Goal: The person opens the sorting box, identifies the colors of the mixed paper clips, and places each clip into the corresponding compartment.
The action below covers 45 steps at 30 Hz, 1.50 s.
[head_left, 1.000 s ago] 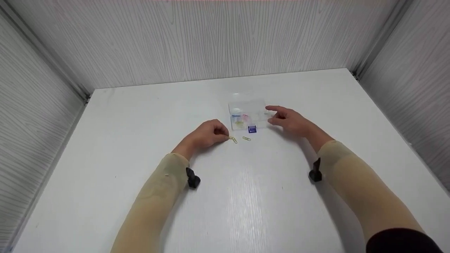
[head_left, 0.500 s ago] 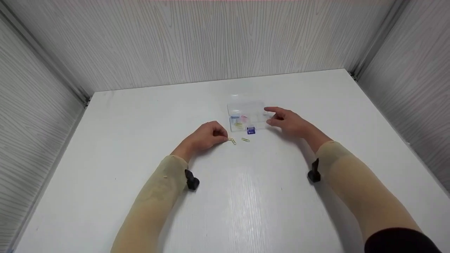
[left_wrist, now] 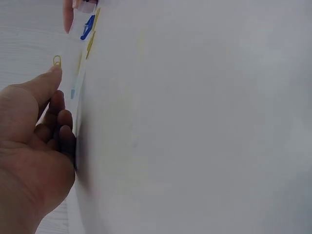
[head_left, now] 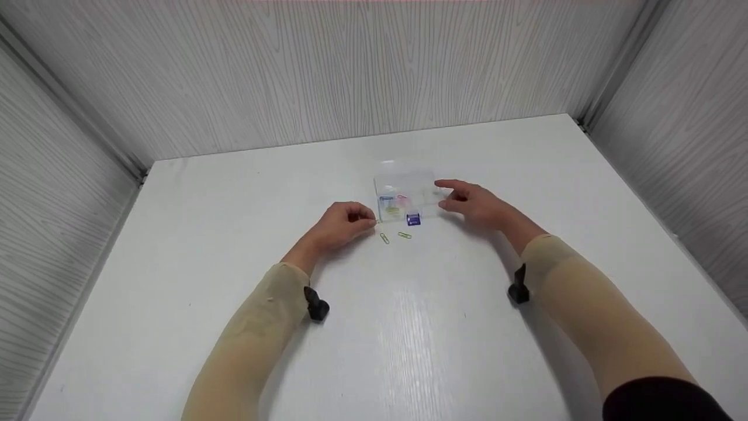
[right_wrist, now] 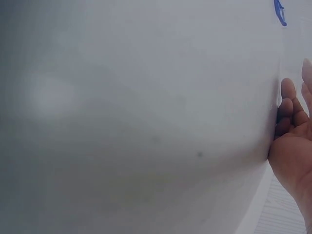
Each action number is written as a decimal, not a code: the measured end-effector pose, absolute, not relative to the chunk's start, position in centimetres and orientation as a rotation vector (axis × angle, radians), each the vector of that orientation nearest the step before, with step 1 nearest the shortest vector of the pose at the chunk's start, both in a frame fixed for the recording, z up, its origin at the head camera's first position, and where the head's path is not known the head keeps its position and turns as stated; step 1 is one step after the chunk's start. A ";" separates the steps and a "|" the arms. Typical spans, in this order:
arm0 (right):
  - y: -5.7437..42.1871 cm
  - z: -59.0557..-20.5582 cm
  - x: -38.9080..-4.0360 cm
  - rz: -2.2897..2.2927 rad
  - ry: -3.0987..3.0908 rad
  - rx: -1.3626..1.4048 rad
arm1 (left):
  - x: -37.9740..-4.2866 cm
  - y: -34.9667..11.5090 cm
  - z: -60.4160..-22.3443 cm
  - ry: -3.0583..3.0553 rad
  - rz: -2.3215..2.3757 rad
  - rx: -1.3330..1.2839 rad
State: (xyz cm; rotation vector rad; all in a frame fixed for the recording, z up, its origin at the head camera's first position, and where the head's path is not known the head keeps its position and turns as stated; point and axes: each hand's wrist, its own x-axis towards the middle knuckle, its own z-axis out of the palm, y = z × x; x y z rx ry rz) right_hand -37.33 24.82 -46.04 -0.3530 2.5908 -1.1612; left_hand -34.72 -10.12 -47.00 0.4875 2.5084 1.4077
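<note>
My left hand (head_left: 345, 225) pinches a small yellow paper clip (left_wrist: 57, 60) between thumb and forefinger, just off the front left corner of a clear plastic box (head_left: 432, 211). The box's transparent lid (head_left: 403, 180) lies back behind it. Inside its left part show a blue paper clip (head_left: 386, 198), a pink one (head_left: 402, 197) and some yellow (head_left: 392, 209). My right hand (head_left: 482, 207) holds the box's right end, forefinger behind and thumb in front. Two yellow paper clips, one on the left (head_left: 384, 238) and one on the right (head_left: 404, 235), lie before the box.
A purple-blue piece (head_left: 414, 220) sits at the box's front edge. The white table (head_left: 397, 339) is bounded by a wood-grain panel (head_left: 350, 70) at the back and more panels at the sides. Each forearm wears a black wrist camera (head_left: 317, 305).
My left hand has drawn its paper clip away from the one on the table and moved slightly up toward the box. My right hand stays at the box; the whole view shifts a little.
</note>
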 end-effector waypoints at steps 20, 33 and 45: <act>23.8 -46.3 -37.5 -1.126 2.601 -0.365 | -35.7 -7.4 -46.6 2.612 1.537 0.321; 24.3 -46.1 -37.4 -1.162 2.581 -0.376 | -33.9 -9.1 -46.3 2.541 1.574 0.317; 24.7 -46.0 -37.3 -1.144 2.600 -0.344 | -33.0 -10.2 -47.2 2.392 1.447 0.588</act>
